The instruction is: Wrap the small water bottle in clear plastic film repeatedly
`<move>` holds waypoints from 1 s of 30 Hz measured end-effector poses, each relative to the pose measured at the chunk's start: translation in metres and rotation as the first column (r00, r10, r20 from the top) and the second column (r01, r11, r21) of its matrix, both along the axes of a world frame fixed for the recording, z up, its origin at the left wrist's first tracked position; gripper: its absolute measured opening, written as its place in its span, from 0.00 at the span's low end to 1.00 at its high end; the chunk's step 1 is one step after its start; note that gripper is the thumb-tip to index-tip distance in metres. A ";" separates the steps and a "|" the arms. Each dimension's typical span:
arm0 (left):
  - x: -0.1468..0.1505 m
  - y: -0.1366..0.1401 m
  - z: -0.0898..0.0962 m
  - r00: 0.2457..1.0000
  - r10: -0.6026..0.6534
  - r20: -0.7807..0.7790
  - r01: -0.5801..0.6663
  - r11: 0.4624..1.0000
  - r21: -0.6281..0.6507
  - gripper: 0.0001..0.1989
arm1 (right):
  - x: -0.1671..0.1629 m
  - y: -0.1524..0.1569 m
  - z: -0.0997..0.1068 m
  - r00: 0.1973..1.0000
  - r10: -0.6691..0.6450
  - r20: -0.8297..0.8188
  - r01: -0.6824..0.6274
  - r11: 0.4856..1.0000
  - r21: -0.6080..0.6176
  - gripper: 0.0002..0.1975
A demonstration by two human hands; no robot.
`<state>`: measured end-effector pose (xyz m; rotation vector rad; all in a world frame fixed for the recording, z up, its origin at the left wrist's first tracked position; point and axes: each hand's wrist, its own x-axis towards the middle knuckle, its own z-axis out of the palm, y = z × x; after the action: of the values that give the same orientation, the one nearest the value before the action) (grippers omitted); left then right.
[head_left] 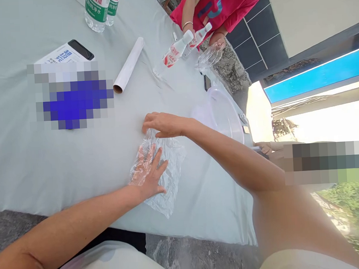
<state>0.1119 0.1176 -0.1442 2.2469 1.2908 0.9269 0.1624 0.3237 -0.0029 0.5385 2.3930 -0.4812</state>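
Note:
A thin clear plastic bag [169,171] lies crumpled on the pale tablecloth in front of me. My left hand [150,174] rests flat on the table with its fingers spread; part of the film covers its outer fingers. Just beyond it, my right hand [167,125] hovers at the far edge of the bag, palm down. Its fingers are bent and apart from the thumb, the tips slightly blurred. Whether those tips touch the film I cannot tell.
Farther off on the tablecloth [87,155] lie a white roll [129,65] and a phone [80,49]. Water bottles [96,12] stand at the back. Right of centre are a clear bottle [175,52] and a translucent basin [225,114]. A person in a red shirt [218,8] handles clear plastic [210,56].

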 end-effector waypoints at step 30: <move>0.008 0.000 0.004 0.980 0.077 -0.181 -0.082 0.996 -0.022 0.57 | -0.010 0.185 -0.040 -0.040 -0.757 -0.652 0.965 0.141 -0.223 0.44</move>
<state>0.1197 0.1176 -0.1400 2.3149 1.4725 0.7388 0.1519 0.5085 -0.0430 2.6315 2.3117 -0.9505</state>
